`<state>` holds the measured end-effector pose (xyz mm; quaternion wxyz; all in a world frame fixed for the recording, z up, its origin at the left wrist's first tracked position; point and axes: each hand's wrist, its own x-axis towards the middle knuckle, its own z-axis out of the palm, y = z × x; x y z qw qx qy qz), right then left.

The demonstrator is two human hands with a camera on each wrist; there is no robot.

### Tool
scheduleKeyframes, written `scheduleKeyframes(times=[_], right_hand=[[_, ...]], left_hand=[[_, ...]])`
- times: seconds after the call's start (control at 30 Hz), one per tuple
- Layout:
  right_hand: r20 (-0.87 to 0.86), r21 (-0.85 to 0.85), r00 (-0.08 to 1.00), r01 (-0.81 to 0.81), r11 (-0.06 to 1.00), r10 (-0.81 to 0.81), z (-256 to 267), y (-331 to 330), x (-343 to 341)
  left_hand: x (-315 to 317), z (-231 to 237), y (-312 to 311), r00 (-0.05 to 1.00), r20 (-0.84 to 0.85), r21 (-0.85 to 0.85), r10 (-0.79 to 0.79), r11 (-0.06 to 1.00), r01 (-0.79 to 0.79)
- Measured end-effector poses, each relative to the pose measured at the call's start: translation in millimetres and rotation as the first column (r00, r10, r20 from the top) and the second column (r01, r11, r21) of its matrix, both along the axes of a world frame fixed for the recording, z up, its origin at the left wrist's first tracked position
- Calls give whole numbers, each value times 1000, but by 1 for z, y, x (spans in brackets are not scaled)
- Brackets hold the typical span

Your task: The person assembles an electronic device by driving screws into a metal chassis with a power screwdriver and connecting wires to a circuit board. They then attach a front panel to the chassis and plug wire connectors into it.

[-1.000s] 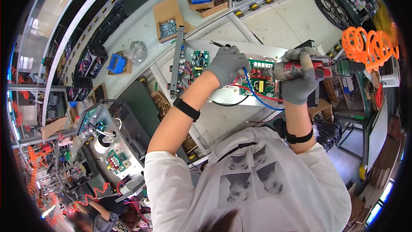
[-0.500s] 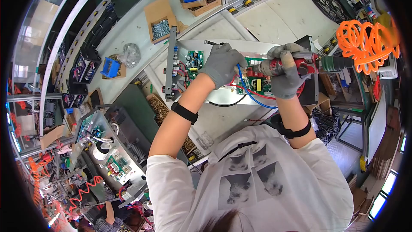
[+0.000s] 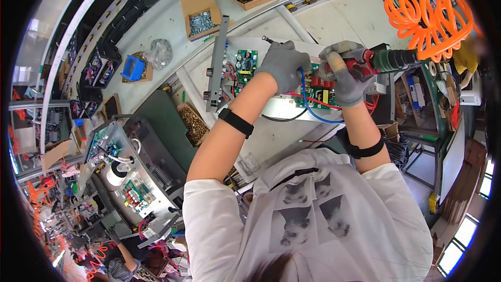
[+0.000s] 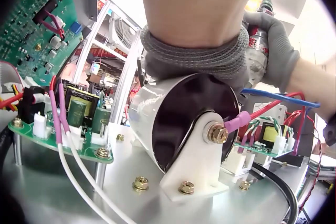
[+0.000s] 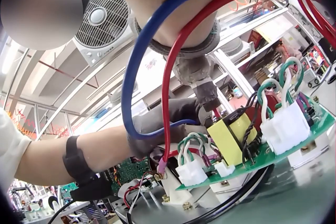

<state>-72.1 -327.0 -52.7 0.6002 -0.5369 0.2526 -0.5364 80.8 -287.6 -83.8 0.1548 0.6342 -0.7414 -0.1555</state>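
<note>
My left hand (image 3: 284,66), in a grey glove, is over the open metal chassis (image 3: 282,108), on top of a white cylinder (image 4: 143,111) with a dark end face. Its fingers pinch the end of a blue wire (image 3: 308,107), which loops toward the right. A black rod-like piece (image 3: 267,40) sticks out past that hand. My gloved right hand (image 3: 347,81) grips a red air screwdriver (image 3: 362,65). In the right wrist view the driver's nose (image 5: 203,85) points down close to the left fingers. A green circuit board (image 5: 294,148) with a yellow transformer sits below it.
An orange coiled hose (image 3: 422,21) joins the driver's rear. Boxes of screws (image 3: 202,22) and a blue bin (image 3: 134,68) stand beyond the chassis. A second opened unit (image 3: 138,193) is at the left. Red wires (image 5: 167,87) arch over the board.
My right hand has brought the driver leftward, closer to the left hand. The left hand keeps the blue wire over the cylinder. The head view has shifted slightly.
</note>
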Motion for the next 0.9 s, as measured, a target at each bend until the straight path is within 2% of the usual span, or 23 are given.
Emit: scheduleKeyframes(times=[0.13,0.2,0.27,0.33,0.37,0.4,0.43,0.47,0.53,0.63,0.73,0.8,0.9], right_hand=[[-27,-9,999,-18,1000,17,-5,2,2],[-31,-81,1000,-3,997,1,-8,4,0],[-90,-66,996,-21,998,15,-4,6,1],[59,-19,997,47,999,-46,-1,11,6],[54,-10,997,51,999,-50,-1,9,7],[51,-8,998,49,999,-49,0,7,8],[16,5,1000,3,1000,-3,4,5,8],[-20,19,999,-46,999,46,5,3,9],[-18,22,999,-51,998,51,6,2,12],[-52,20,998,-19,1000,20,7,0,15],[-55,17,992,-115,993,116,1,-5,14],[-58,23,998,-33,999,34,0,-4,19],[-77,41,996,-34,999,37,4,-1,23]], left_hand=[[5,-5,-4,999,-50,48,-9,999,12],[6,-7,-4,996,-91,36,1,999,2],[7,-8,-4,991,-132,29,13,1000,-9],[6,-5,-4,996,-84,62,7,998,-2],[5,-1,-4,996,-87,65,9,998,-3],[5,4,-5,1000,-18,103,-24,994,26],[3,8,-5,997,49,141,-59,989,52],[1,10,-8,997,45,140,-56,989,49],[-2,11,-14,979,178,259,-104,964,56],[-1,6,-14,985,152,218,-76,975,42],[1,3,-13,989,127,207,-70,977,43],[1,3,-12,988,139,210,-64,977,34],[1,2,-11,987,150,211,-55,977,22]])
